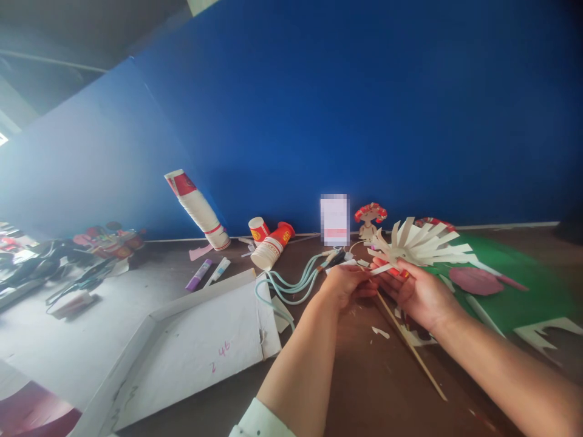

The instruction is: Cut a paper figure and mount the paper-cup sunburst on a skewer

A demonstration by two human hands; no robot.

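My right hand (421,294) holds a paper cup cut into strips (405,246), its white strips fanned out like petals. The fingers curl beneath the cup's base, where a bit of red shows. My left hand (350,284) is closed in a pinch on one white strip at the cup's left side. Below the hands a thin wooden stick (412,346) slants down to the right. Its upper end disappears near my left fingertips, so I cannot tell whether they touch it. White paper scraps (381,332) lie under my hands.
A shallow white box (191,358) lies left. Behind it are stacked paper cups (200,209), two glue sticks (199,275) and red-and-white cups (273,246). Pale blue cables (296,285) run beside my left arm. Green paper (523,279) and a pink scalloped piece (476,281) lie right. A blue panel (319,109) stands behind.
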